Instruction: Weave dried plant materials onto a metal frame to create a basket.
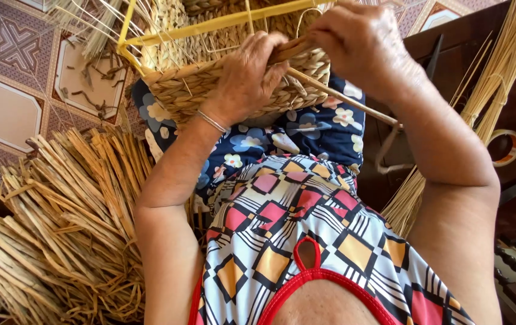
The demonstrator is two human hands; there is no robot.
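While left hand point(243, 78) presses the tan woven straw basket point(234, 90), right hand point(354, 36) pinches a flat brown reed strand point(342, 99); hard pulling could snap it.

Patterned floor tiles point(11, 72) in maroon and cream spreading at left, dark wooden furniture point(511, 210) standing at right, soft daylight falling evenly, loose straw scraps point(95, 84) lying on tiles

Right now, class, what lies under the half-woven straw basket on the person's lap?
Under the half-woven straw basket shows dark blue flowered cloth over the lap. The left hand and right hand cover part of the rim, and the basket hides the lap beneath.
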